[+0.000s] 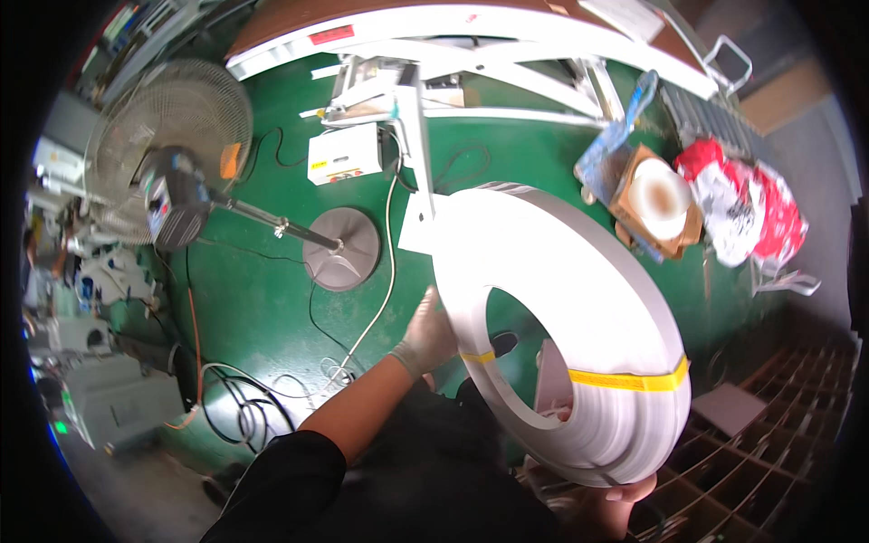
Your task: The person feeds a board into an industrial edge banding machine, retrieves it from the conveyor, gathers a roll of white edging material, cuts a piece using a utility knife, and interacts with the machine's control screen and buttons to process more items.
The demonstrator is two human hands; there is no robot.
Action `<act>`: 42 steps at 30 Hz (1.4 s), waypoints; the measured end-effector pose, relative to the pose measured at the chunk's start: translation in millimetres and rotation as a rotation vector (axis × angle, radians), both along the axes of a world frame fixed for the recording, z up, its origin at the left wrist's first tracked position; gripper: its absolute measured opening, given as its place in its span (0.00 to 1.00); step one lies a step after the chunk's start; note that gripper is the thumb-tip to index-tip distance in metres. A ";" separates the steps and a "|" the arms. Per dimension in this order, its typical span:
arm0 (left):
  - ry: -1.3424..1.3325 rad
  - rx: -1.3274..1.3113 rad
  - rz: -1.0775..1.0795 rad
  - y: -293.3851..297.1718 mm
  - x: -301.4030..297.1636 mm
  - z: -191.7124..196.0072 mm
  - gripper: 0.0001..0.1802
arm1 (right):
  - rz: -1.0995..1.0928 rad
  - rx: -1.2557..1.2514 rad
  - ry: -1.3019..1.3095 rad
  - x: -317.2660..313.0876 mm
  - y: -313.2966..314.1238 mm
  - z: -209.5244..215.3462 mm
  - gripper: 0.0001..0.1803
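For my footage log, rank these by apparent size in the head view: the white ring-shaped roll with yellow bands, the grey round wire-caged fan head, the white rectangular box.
1. White ring-shaped roll
2. Grey wire-caged fan head
3. White rectangular box

The roll is nearest the camera, which enlarges it.

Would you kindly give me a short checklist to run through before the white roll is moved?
1. Left hand on the white roll: ok; gloved and against its left side.
2. Right hand supporting it: ok, as far as visible; it is at the lower end, though how firm its grip is cannot be judged.
3. Yellow tape securing the white roll: ok where visible; no break shows.
4. Floor free of trip hazards: not ok; loose cables lie to the left.
5. Clearance from the white post: cannot tell; they overlap in this view.
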State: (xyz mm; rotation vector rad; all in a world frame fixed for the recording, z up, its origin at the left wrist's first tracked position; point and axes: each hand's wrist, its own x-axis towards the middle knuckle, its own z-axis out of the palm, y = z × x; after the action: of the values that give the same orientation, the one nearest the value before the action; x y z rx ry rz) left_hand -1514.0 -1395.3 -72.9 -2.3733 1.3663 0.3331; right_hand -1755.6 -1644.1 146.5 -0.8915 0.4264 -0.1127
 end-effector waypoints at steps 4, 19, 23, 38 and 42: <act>-1.784 2.055 -1.256 22.1 5.1 47.8 0.43 | 0.001 -0.476 -0.078 33.9 42.3 59.7 0.49; -0.738 2.631 -0.970 240.5 -41.6 131.0 0.43 | 0.490 -0.427 -0.544 188.2 98.2 18.7 0.34; -0.515 2.716 -0.843 254.6 -72.5 129.7 0.42 | 0.650 -0.343 -0.598 230.4 160.1 61.4 0.21; 0.491 2.769 -1.397 350.6 -343.2 165.6 0.35 | 1.033 -0.115 -0.210 232.0 412.3 -65.2 0.24; 0.820 2.685 -1.538 366.7 -385.4 221.9 0.35 | 1.286 0.023 0.080 223.6 513.1 -120.2 0.22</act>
State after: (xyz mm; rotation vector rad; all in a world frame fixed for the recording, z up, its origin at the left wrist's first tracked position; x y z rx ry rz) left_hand -1899.4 -1028.6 149.0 1.0249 0.7779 1.2091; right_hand -1531.9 -1131.0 26.3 -1.0055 -0.1306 1.1040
